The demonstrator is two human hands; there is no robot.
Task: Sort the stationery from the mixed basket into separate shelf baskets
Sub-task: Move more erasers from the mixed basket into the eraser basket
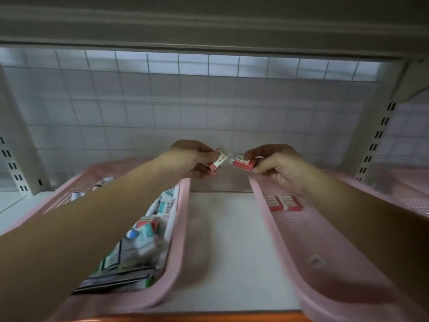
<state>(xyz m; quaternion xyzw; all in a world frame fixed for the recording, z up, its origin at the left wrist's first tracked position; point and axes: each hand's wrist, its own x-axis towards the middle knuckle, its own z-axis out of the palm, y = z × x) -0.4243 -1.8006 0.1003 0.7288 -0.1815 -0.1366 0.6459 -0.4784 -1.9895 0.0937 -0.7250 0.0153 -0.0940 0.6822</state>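
Both my hands are stretched out over the gap between two pink baskets. My left hand pinches a small wrapped eraser with a white and red sleeve. My right hand pinches a second eraser, red with "2B" print. The two erasers nearly touch end to end. The left pink basket holds mixed stationery: boxes, tubes and packets, partly hidden under my left forearm. The right pink basket has two red erasers lying flat near its far end.
A white shelf board runs between the baskets, with an orange front edge. A white wire grid forms the back wall. Slotted uprights stand at both sides. Another pink basket is at far right.
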